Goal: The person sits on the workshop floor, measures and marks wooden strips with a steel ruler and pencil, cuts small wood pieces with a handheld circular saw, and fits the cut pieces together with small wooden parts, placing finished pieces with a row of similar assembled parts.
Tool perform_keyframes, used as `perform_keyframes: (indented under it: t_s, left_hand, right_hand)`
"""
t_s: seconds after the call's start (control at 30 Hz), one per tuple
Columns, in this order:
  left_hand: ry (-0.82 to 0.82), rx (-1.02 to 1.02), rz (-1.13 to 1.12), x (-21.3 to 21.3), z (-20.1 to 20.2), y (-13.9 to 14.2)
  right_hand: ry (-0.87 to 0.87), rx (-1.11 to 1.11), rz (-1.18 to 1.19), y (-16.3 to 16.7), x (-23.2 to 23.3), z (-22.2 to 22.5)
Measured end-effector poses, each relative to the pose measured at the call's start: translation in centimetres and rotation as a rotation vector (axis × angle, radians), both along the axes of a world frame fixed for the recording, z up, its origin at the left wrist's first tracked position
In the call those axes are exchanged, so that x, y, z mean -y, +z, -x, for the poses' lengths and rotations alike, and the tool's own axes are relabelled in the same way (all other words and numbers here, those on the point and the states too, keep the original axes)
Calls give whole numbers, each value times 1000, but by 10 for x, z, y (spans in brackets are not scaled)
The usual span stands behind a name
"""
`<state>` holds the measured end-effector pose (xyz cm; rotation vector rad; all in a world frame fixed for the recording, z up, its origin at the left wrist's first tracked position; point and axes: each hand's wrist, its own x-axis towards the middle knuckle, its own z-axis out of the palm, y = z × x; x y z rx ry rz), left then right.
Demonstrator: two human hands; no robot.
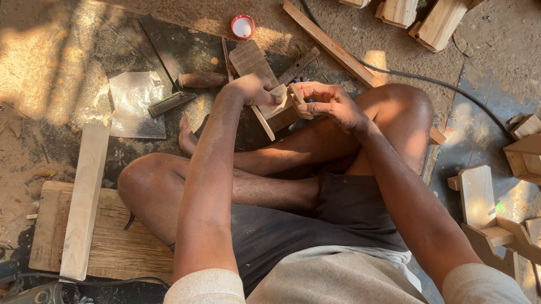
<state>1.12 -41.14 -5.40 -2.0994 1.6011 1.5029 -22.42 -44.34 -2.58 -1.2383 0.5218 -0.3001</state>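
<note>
Both hands [253, 90] [324, 100] grip wooden piece [276, 111] — red-rimmed round tin [242, 26] beyond.

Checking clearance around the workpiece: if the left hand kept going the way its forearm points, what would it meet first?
The left hand already grips the small pale wooden assembly. Straight beyond it lies the flat ridged wooden block on the ground, then the small round red-rimmed tin; depth is hard to judge.

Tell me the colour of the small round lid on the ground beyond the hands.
The small round lid has a red rim and white centre, seen in the head view.
</note>
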Motion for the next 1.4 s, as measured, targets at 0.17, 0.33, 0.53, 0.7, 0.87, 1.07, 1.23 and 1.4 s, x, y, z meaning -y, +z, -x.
perform_keyframes:
  t_s: [0.17, 0.33, 0.53, 0.7, 0.87, 1.07, 1.23, 1.4]
  left_hand:
    - [22, -61, 6, -2, -3, -5]
    - [95, -141, 33, -2, -8, -13]
    - [281, -239, 78, -8, -6, -28]
    - [246, -138, 126, -6, -3, -25]
    - [270, -27, 268, -10, 4, -22]
    - [139, 107, 360, -5, 9, -4]
    - [67, 43, 131, -8, 8, 31]
    - [-179, 285, 98, 9, 39, 20]
  right_hand:
    - [-31, -88, -18, -1, 1, -3]
    - [-42, -105, -14, -2, 3, -1]
    - [-35, -110, -16, -5, 3, -1]
    - [-34, -120, -23, -5, 3, -2]
    - [-46, -108, -25, -5, 1, -3]
    - [-44, -110, -23, 0, 1, -3]
    - [-53, -139, -14, 0, 0, -2]
    - [-47, -85, -47, -3, 1, 1]
